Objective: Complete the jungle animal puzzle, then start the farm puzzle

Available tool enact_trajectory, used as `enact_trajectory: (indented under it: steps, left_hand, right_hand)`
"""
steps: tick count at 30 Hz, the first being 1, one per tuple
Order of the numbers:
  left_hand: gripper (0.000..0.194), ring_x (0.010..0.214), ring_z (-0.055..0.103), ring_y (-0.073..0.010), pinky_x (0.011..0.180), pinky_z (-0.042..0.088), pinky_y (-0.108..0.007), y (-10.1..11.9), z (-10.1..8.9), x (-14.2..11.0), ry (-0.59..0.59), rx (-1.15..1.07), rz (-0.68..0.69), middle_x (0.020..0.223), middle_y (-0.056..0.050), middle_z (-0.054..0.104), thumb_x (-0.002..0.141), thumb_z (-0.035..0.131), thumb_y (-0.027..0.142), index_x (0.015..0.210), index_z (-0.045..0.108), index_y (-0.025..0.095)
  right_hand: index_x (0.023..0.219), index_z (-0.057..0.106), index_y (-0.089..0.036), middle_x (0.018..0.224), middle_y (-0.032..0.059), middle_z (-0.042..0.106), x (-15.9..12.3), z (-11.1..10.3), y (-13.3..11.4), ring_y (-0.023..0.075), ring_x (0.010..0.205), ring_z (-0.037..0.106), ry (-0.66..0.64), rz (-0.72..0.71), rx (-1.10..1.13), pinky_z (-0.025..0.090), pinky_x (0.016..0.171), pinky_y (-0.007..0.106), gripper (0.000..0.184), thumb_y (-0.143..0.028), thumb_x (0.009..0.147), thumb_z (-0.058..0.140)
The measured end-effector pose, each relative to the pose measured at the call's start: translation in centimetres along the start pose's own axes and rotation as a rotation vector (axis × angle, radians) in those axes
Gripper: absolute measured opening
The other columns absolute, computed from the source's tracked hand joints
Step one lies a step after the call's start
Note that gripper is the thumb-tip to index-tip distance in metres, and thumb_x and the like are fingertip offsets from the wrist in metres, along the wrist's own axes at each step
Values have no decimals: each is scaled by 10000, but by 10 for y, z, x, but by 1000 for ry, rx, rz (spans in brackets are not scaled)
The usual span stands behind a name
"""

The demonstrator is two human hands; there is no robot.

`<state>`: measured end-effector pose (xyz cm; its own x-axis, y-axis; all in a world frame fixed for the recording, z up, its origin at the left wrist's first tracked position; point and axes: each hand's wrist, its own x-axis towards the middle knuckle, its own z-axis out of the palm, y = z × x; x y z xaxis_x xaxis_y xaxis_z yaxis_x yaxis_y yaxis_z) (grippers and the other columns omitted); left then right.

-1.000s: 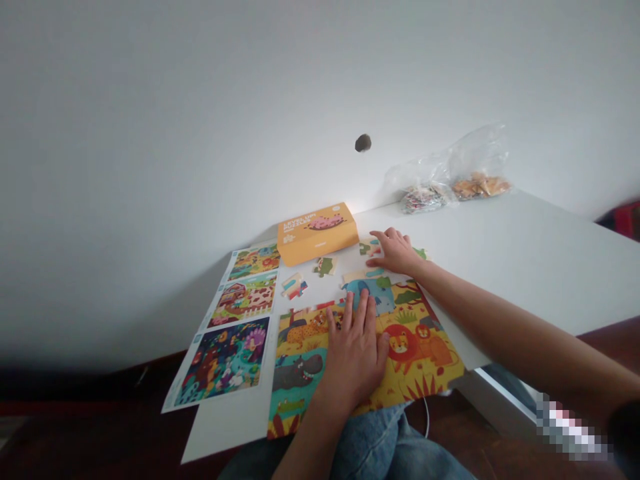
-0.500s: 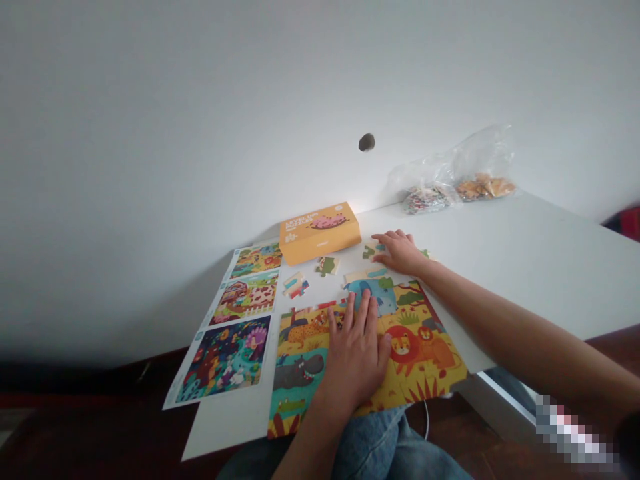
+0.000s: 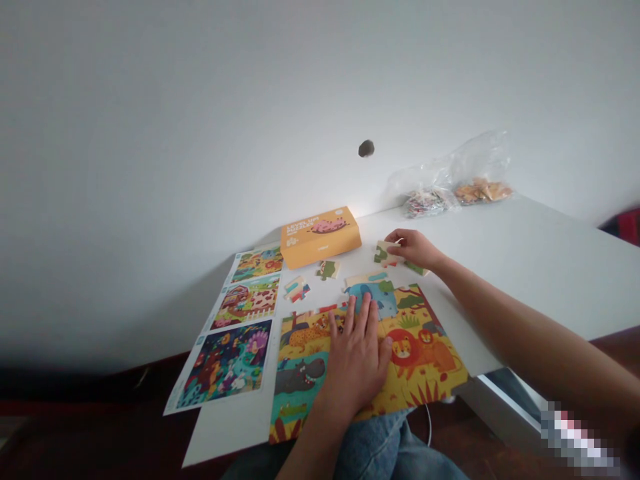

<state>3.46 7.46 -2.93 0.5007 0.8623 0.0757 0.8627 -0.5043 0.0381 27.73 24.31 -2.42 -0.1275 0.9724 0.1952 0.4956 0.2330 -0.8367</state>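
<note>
My left hand (image 3: 357, 360) lies flat with fingers spread on the partly joined animal jigsaw puzzle (image 3: 420, 373), which shows lions, a hippo and an elephant. Farther right, my right hand (image 3: 413, 248) pinches a puzzle piece (image 3: 384, 253) with green and cream print by its right edge. Another green piece (image 3: 416, 268) lies partly hidden under that wrist. Two loose pieces rest above the puzzle: a green and cream one (image 3: 328, 269) near the box, and a cream one with blue and red (image 3: 297, 289) to its left.
A yellow puzzle box (image 3: 320, 241) stands by the wall. Left of the puzzle lies a sheet with three printed pictures (image 3: 227, 363). Clear plastic bags of pieces (image 3: 450, 193) sit at the back right. The puzzle reaches the table's front edge, above my knees.
My right hand has closed on the puzzle piece and shifted slightly right with it, turning it a little. The left hand stays flat on the puzzle.
</note>
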Motion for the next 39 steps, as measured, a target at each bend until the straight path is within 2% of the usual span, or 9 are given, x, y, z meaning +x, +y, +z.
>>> enact_trajectory:
  steps: [3, 5, 7, 9, 14, 22, 29, 35, 39]
  left_hand:
    - [602, 1520, 62, -293, 1176, 159, -664, 0, 0, 0, 2, -1, -3, 1645, -18, 101, 1005, 236, 449, 1558, 214, 212]
    - [602, 1519, 65, -292, 1174, 164, -666, 0, 0, 1, 4, -8, -3, 1644, -17, 107, 1005, 242, 444, 1559, 211, 210]
    - [603, 1519, 68, -290, 1171, 167, -670, 0, 0, 1, 6, -13, -3, 1643, -13, 108, 1005, 246, 442, 1559, 208, 208]
    - [603, 1519, 69, -286, 1171, 168, -673, 0, -1, 1, 5, -14, -2, 1643, -7, 104, 1006, 243, 445, 1559, 204, 208]
    - [602, 1519, 75, -284, 1173, 181, -663, 0, -2, 0, 3, -5, 0, 1644, -7, 106, 1006, 237, 452, 1558, 206, 213]
    - [605, 1520, 58, -288, 1176, 171, -657, 1, -1, 0, 5, 4, -3, 1646, -11, 100, 1004, 234, 451, 1561, 201, 216]
    - [609, 1520, 53, -291, 1177, 165, -655, 1, 0, 2, 4, -1, -5, 1647, -21, 98, 1003, 236, 446, 1562, 198, 207]
    - [616, 1521, 46, -290, 1171, 168, -667, 1, -1, 1, 3, -9, -4, 1647, -8, 76, 1003, 231, 455, 1565, 178, 208]
    - [616, 1520, 47, -296, 1174, 176, -656, 2, -1, 0, 6, -8, -3, 1647, -19, 97, 1000, 251, 448, 1563, 189, 205]
  right_hand:
    - [858, 633, -172, 758, 31, 698, -5, -13, -3, 165, 664, 622, -129, 49, 174, 471, 604, 268, 237, -348, 715, 699]
    - [852, 622, -168, 713, 24, 688, -9, -18, -6, 160, 625, 613, -242, 94, 207, 457, 562, 260, 277, -357, 677, 726]
    - [851, 628, -162, 697, 25, 683, -12, -21, -9, 156, 598, 602, -335, 121, 152, 445, 534, 255, 284, -353, 666, 729]
    - [869, 646, -156, 713, 28, 688, -13, -22, -11, 155, 610, 602, -375, 92, 45, 447, 545, 255, 269, -344, 687, 708]
    - [944, 690, -159, 772, 19, 696, -13, -22, -13, 144, 676, 598, -371, -41, -168, 469, 647, 259, 269, -306, 718, 676]
    - [962, 696, -166, 808, 23, 700, -12, -28, -5, 160, 697, 628, -400, 15, -189, 478, 610, 247, 277, -233, 701, 632]
    - [945, 687, -154, 809, 33, 713, -14, -33, -7, 167, 690, 643, -436, 33, -125, 484, 614, 248, 262, -263, 709, 659]
    - [982, 729, -225, 914, 22, 725, -15, -32, -13, 200, 849, 659, -411, -61, -452, 469, 780, 283, 299, -294, 692, 700]
    - [993, 736, -236, 925, 30, 723, -16, -32, -16, 201, 851, 653, -399, -52, -556, 444, 792, 290, 285, -315, 722, 696]
